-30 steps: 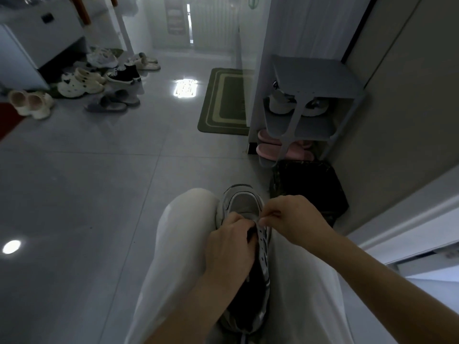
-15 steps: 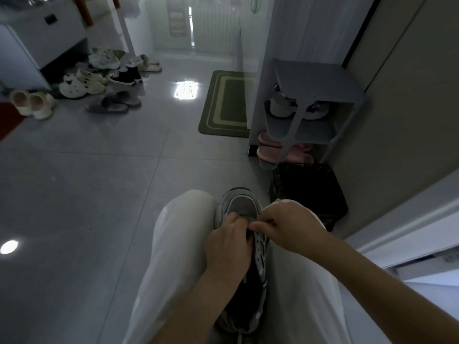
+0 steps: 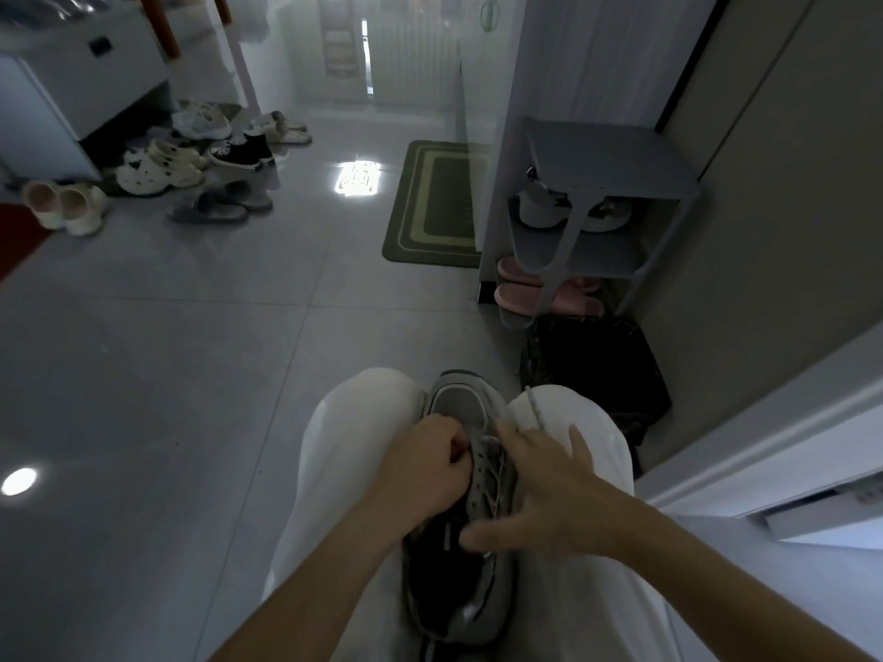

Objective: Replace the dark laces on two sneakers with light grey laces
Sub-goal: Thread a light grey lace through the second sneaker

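One sneaker (image 3: 461,408) lies wedged between your knees (image 3: 363,413), toe toward 12 o'clock, so neither hand has to carry it. Your left hand (image 3: 425,465) has its grip curled tight at the front eyelets, apparently pinching the light grey lace (image 3: 535,410) to feed it through. Your right hand (image 3: 549,489) has its grip spread, fingers flat against the shoe's 3 o'clock side, likely steadying it. The lace's loose end trails over your right knee (image 3: 578,418) at 1 o'clock.

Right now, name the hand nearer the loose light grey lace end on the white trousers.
Right. Right hand spreads just beside the lace end; left hand pinches the lace across the grey sneaker.
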The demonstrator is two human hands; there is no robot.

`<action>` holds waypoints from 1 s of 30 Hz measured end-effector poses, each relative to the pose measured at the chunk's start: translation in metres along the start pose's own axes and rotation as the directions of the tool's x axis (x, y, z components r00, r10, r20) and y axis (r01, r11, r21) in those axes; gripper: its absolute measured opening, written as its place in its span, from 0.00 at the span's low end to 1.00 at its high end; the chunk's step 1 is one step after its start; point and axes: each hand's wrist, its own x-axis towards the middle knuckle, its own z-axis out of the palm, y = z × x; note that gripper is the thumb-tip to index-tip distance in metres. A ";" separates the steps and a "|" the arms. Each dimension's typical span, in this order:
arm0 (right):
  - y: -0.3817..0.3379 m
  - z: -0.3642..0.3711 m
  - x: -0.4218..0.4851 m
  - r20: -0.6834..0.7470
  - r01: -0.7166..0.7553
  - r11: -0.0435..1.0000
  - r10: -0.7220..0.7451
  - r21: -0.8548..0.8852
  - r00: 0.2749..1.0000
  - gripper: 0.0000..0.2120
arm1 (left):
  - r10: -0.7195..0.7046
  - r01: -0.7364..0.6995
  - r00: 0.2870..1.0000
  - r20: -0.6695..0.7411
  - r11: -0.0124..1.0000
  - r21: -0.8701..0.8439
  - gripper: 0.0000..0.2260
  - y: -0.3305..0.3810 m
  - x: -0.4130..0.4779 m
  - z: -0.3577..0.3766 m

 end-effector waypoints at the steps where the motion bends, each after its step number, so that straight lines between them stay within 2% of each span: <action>1: -0.005 0.006 -0.003 -0.008 -0.003 0.997 0.003 -0.077 1.000 0.66 | -0.004 0.004 1.000 0.000 1.000 -0.003 0.05 0.003 -0.001 -0.001; 3: -0.013 0.020 -0.007 -0.123 -0.018 0.984 -0.004 -0.178 0.992 0.61 | 0.019 -0.018 1.000 -0.009 0.997 0.070 0.06 0.010 -0.002 -0.002; 5: -0.012 0.027 -0.009 -0.330 -0.060 0.976 -0.012 -0.207 0.944 0.52 | 0.050 -0.045 0.998 -0.024 0.986 0.162 0.07 0.019 -0.002 -0.005; 7: -0.011 0.025 -0.012 -0.529 -0.043 0.981 -0.065 -0.188 0.846 0.28 | 0.078 -0.068 0.996 -0.033 0.972 0.224 0.07 0.028 -0.001 -0.006; 8: -0.013 0.021 -0.015 -0.490 -0.078 0.973 -0.039 -0.217 0.871 0.18 | 0.088 -0.076 0.995 -0.040 0.966 0.247 0.08 0.032 0.000 -0.006; 9: -0.013 0.020 -0.017 -0.414 -0.105 0.963 -0.008 -0.249 0.910 0.15 | 0.095 -0.079 0.994 -0.048 0.961 0.264 0.08 0.036 0.000 -0.005; 11: -0.010 0.025 -0.019 -0.245 -0.120 0.975 0.073 -0.187 0.967 0.18 | 0.105 -0.085 0.993 -0.055 0.954 0.289 0.08 0.039 0.000 -0.004; 12: -0.007 0.029 -0.016 -0.220 -0.117 0.984 0.085 -0.135 0.972 0.18 | 0.110 -0.087 0.992 -0.060 0.951 0.298 0.08 0.039 0.000 -0.003; 16: -0.007 0.035 -0.014 -0.278 -0.095 0.995 0.081 -0.037 0.957 0.18 | 0.176 -0.129 0.977 -0.121 0.937 0.324 0.08 0.033 -0.002 0.001; 18: -0.006 0.034 -0.015 -0.312 -0.081 0.996 0.065 -0.037 0.948 0.18 | 0.210 -0.151 0.967 -0.145 0.929 0.338 0.09 0.029 -0.002 0.005; 23: -0.004 0.033 -0.017 -0.278 -0.093 0.993 0.070 -0.073 0.958 0.18 | 0.251 -0.203 0.951 -0.183 0.949 0.243 0.09 0.027 -0.003 0.012; 28: -0.011 0.027 -0.019 -0.284 -0.090 0.985 0.045 -0.147 0.958 0.19 | 0.281 -0.264 0.950 -0.136 0.955 0.134 0.06 0.018 -0.005 0.004; 30: -0.009 0.027 -0.017 -0.290 -0.100 0.985 0.055 -0.141 0.955 0.19 | 0.286 -0.273 0.955 -0.083 0.951 0.145 0.06 0.017 -0.009 0.001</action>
